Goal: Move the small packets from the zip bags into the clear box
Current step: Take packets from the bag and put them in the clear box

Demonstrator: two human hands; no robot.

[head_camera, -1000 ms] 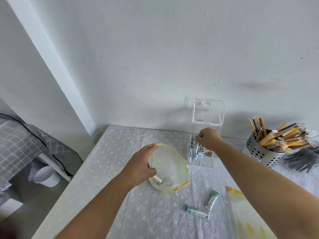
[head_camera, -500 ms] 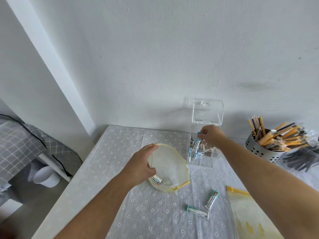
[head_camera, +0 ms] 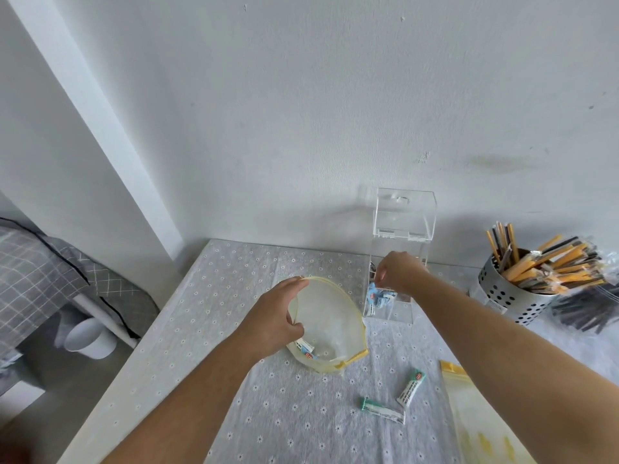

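Note:
My left hand (head_camera: 274,321) grips the near rim of a yellow-edged zip bag (head_camera: 330,316) and holds its mouth wide. A few small packets (head_camera: 305,349) lie in the bag's bottom. The clear box (head_camera: 395,311) stands behind it against the wall, its hinged lid (head_camera: 405,212) tipped up. My right hand (head_camera: 398,272) hangs over the box's open top with fingers drooping and no packet visible in them. Blue-and-white packets (head_camera: 378,298) are piled inside the box. Two loose packets (head_camera: 410,388) (head_camera: 382,410) lie on the tablecloth nearer to me.
A second flat zip bag (head_camera: 479,423) lies at the lower right. A perforated metal holder (head_camera: 509,294) full of wrapped sticks stands at the right, with dark packets (head_camera: 586,306) beside it. The table's left edge (head_camera: 134,349) drops to a bed and a white cup (head_camera: 88,336).
My right hand carried a blue packet over the box opening; now it is lower at the box with no packet showing. The left hand and bag have stayed put.

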